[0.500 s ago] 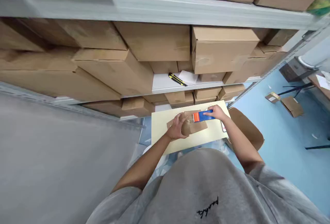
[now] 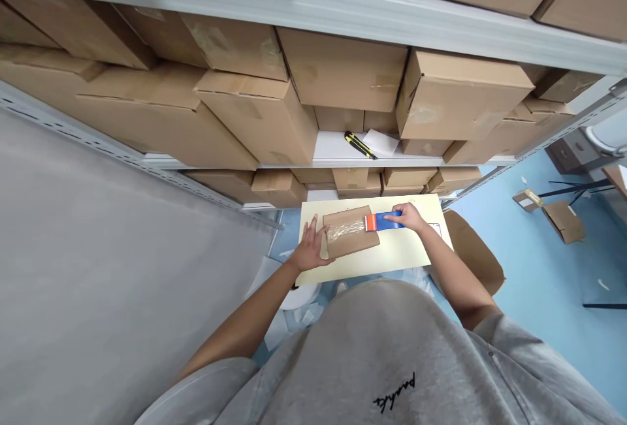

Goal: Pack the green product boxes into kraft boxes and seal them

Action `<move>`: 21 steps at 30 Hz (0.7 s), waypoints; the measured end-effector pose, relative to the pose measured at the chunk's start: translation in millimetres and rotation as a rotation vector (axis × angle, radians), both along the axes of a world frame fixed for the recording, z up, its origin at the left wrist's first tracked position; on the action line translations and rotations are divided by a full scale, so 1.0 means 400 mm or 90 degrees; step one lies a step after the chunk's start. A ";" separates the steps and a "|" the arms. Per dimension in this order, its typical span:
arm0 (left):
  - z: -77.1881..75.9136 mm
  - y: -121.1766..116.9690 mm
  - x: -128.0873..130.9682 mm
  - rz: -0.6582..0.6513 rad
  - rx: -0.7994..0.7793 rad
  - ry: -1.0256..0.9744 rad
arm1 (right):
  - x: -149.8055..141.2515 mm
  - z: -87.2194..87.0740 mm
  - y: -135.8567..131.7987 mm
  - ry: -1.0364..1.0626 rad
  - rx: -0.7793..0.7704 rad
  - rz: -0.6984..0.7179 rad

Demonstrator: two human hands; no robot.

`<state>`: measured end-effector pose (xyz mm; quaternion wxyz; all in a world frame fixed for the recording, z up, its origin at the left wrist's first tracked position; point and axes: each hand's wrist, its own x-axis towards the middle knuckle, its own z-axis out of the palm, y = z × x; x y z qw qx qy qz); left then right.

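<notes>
A flat brown cardboard parcel (image 2: 350, 232) lies on a pale yellow board (image 2: 392, 255) in front of me. Clear tape shines across its middle. My left hand (image 2: 311, 249) rests at the parcel's left edge, fingers spread and flat against it. My right hand (image 2: 409, 217) is closed on a blue and orange tape dispenser (image 2: 382, 221), whose orange end sits on the parcel's right edge.
Metal shelving (image 2: 343, 14) packed with brown cardboard boxes (image 2: 259, 118) rises ahead. A yellow-black utility knife (image 2: 359, 144) and white paper (image 2: 382, 143) lie on a shelf gap. A grey wall is left. An open box (image 2: 477, 252) and scraps sit on the blue floor at right.
My left hand slid from the top of the parcel to its left edge, uncovering the taped surface. The dispenser stays at the right edge. The view shifted slightly.
</notes>
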<state>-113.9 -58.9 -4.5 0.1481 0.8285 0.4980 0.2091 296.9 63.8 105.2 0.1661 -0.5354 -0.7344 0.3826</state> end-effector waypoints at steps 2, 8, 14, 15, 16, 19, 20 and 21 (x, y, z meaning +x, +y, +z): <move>0.052 0.001 0.014 0.013 -0.006 0.099 | -0.020 -0.015 -0.005 -0.008 0.007 -0.011; 0.146 0.102 0.214 -0.042 -0.108 0.229 | -0.025 -0.030 -0.004 0.020 0.004 -0.023; 0.136 0.168 0.315 -0.046 -0.199 0.225 | 0.003 -0.011 -0.006 0.021 0.002 -0.041; 0.141 0.169 0.312 -0.051 -0.189 0.211 | 0.011 0.000 -0.007 0.024 0.002 -0.041; 0.148 0.170 0.308 -0.062 -0.175 0.195 | 0.020 0.013 -0.007 0.026 0.004 -0.043; 0.171 0.175 0.299 -0.094 -0.124 0.127 | 0.042 0.060 -0.010 0.018 0.034 -0.057; 0.175 0.176 0.297 -0.092 -0.110 0.098 | 0.046 0.076 -0.011 0.012 0.047 -0.058; 0.176 0.176 0.297 -0.083 -0.100 0.070 | 0.047 0.089 -0.011 0.006 0.057 -0.055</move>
